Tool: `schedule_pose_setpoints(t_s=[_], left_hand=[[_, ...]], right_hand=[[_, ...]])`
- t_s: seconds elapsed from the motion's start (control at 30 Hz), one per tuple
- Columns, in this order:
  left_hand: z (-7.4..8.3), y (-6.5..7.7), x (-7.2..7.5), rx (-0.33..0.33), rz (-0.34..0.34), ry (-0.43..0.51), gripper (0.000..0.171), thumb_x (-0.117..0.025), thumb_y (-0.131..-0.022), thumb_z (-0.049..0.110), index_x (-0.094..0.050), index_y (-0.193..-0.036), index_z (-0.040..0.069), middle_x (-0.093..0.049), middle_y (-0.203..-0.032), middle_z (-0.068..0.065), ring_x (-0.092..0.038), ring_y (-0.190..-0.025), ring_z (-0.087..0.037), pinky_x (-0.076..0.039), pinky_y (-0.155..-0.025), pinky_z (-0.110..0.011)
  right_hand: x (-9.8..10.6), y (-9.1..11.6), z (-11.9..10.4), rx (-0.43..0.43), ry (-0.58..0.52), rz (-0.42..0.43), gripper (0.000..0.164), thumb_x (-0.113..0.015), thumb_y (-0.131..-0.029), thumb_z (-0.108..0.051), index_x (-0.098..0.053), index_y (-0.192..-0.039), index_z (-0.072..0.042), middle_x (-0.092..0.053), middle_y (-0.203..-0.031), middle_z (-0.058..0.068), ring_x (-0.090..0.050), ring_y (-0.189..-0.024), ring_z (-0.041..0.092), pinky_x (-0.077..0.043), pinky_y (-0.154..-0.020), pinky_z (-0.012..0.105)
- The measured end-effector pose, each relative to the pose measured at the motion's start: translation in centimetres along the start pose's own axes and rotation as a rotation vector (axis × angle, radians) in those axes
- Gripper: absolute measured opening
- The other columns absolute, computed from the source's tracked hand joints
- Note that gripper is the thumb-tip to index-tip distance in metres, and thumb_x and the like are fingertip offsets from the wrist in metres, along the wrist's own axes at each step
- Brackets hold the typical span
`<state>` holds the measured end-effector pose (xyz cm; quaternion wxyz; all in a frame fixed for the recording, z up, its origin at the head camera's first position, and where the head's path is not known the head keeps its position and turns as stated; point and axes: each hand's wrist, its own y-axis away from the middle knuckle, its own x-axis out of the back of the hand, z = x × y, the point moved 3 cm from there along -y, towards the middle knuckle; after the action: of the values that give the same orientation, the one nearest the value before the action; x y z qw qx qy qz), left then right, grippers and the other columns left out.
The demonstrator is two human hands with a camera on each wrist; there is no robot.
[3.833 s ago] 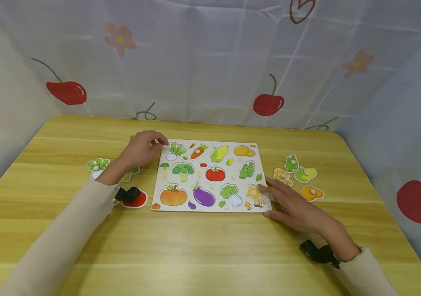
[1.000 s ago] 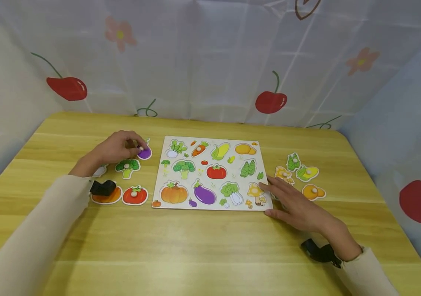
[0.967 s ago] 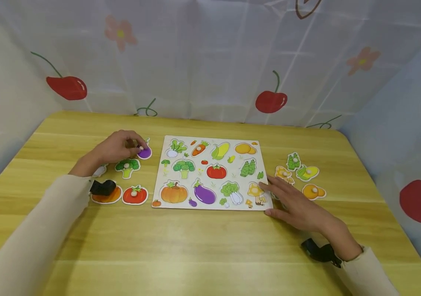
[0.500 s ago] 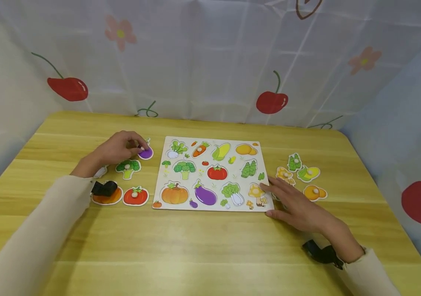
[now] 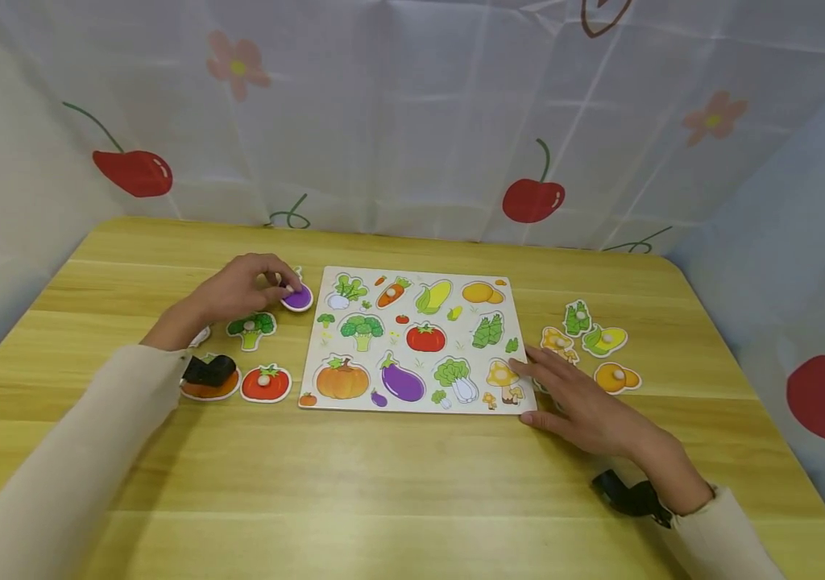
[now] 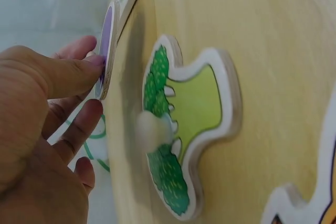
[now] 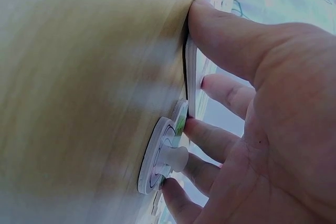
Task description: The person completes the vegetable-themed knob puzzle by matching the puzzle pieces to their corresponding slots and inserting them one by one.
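Note:
In the head view, my left hand [image 5: 242, 288] pinches the knob of a purple eggplant puzzle piece [image 5: 300, 299], just left of the wooden vegetable puzzle board [image 5: 418, 364]. The left wrist view shows thumb and fingers on this eggplant piece [image 6: 106, 40], tilted and raised off the table, with the broccoli piece [image 6: 202, 100] close by. My right hand [image 5: 590, 411] rests with spread, fairly straight fingers at the board's lower right corner. From the right wrist, thumb and fingertips touch the board edge [image 7: 191, 72]; a white-and-green knobbed piece [image 7: 157, 156] lies under the other fingers.
Left of the board lie the broccoli [image 5: 250, 329], tomato [image 5: 265, 384] and pumpkin [image 5: 209, 391] pieces, and a partly hidden white one. On the right are the asparagus-like green [image 5: 577, 318], corn [image 5: 604, 341], mushroom [image 5: 557, 344] and potato [image 5: 615, 377] pieces. A carrot piece [image 5: 392, 293] sits in the board.
My left hand went from the board's upper left corner to the eggplant piece, took its knob, and has now lifted it slightly right toward the board. My right hand stays put.

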<state>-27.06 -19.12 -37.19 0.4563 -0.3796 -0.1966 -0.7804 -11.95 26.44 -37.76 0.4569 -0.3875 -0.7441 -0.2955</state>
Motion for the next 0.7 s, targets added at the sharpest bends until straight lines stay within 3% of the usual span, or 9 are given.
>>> schedule_pose_setpoints(t_s=[0.43, 0.57, 0.7], left_hand=[[2.2, -0.9, -1.0, -0.088, 0.012, 0.04, 0.015, -0.065, -0.094, 0.0, -0.075, -0.103, 0.007, -0.071, -0.109, -0.011, -0.055, -0.093, -0.024, -0.044, -0.083, -0.038], [3.3, -1.3, -1.5, -0.133, 0.002, 0.058, 0.016, -0.065, -0.093, -0.002, -0.075, -0.102, 0.007, -0.07, -0.107, -0.01, -0.056, -0.094, -0.023, -0.044, -0.084, -0.039], [4.4, -1.2, -2.2, -0.136, -0.025, 0.065, 0.015, -0.067, -0.093, 0.0, -0.075, -0.101, 0.008, -0.07, -0.105, -0.008, -0.056, -0.095, -0.023, -0.043, -0.084, -0.038]], right_hand=[[0.3, 0.0, 0.1, -0.009, -0.002, -0.001, 0.065, -0.068, -0.096, -0.033, -0.042, -0.152, -0.012, -0.028, -0.16, 0.023, -0.028, -0.146, 0.047, -0.031, -0.11, 0.066], [0.4, 0.0, 0.1, -0.007, -0.005, 0.003, 0.065, -0.068, -0.096, -0.033, -0.043, -0.151, -0.012, -0.028, -0.16, 0.024, -0.029, -0.145, 0.047, -0.032, -0.11, 0.067], [0.2, 0.1, -0.1, 0.003, -0.02, 0.003, 0.065, -0.067, -0.096, -0.034, -0.043, -0.151, -0.012, -0.029, -0.159, 0.024, -0.029, -0.144, 0.048, -0.032, -0.108, 0.068]])
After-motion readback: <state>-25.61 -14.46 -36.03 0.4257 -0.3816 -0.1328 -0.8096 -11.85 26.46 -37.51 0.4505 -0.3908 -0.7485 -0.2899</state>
